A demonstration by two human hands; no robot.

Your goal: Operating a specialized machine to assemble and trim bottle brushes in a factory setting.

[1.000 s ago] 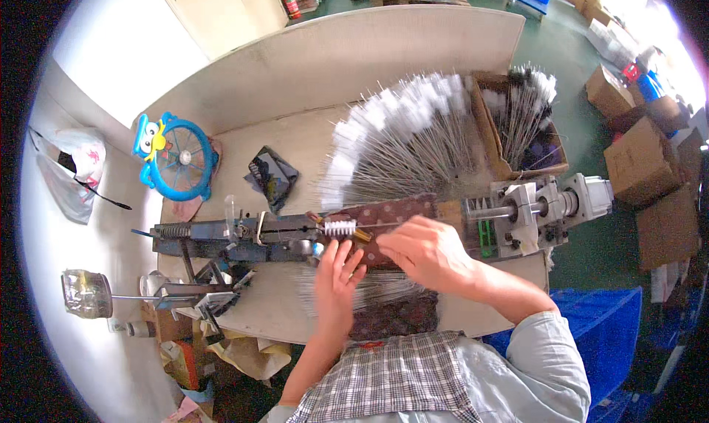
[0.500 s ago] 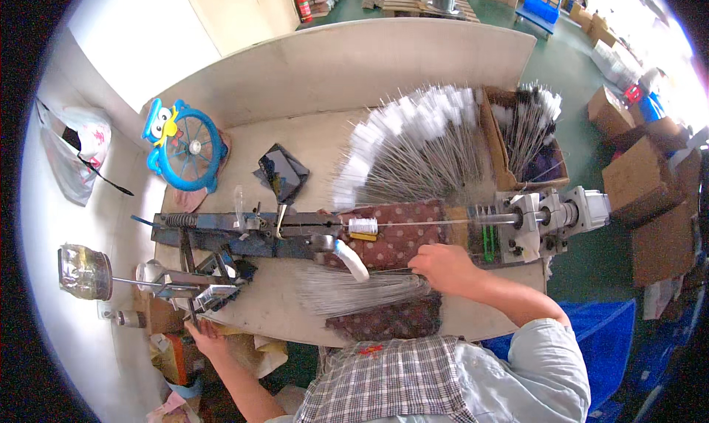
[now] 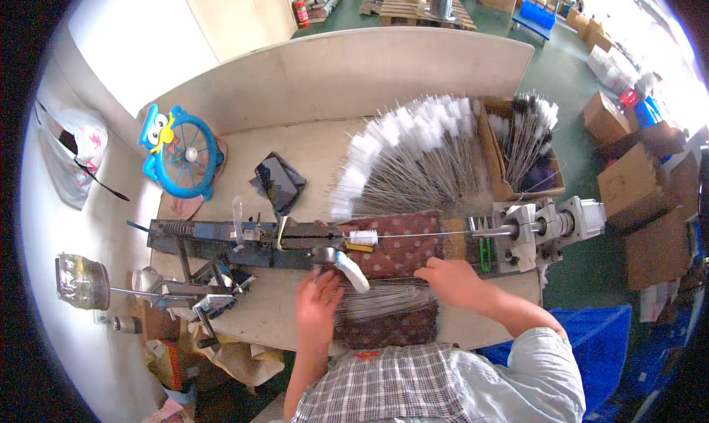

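A twisting machine [image 3: 229, 240] lies across the bench. A small white-bristled wire brush [image 3: 363, 237] is stretched along it, its thin stem running right to the metal chuck [image 3: 505, 232]. My left hand [image 3: 317, 308] is raised below the crank lever with a white-wrapped handle [image 3: 352, 272], its fingers extended and slightly apart. By the right end of a bundle of bare wires [image 3: 388, 299], my right hand [image 3: 452, 281] has its thumb and fingers pinched together. Whatever sits between those fingertips is too small to make out. Dotted brown cloth [image 3: 402, 259] lies under the brush.
Finished white brushes [image 3: 421, 138] fan out behind the machine, beside a carton of brushes [image 3: 521, 146]. At the left stand a blue toy-shaped fan [image 3: 188, 153] and a metal frame with a crank [image 3: 207, 297]. A dark phone-like slab [image 3: 279, 183] lies mid-bench.
My left hand has left the crank at the lower left and come up beside the white-wrapped lever. My right hand stays near the wire ends, shifted slightly right. The stem between brush and chuck looks thinner.
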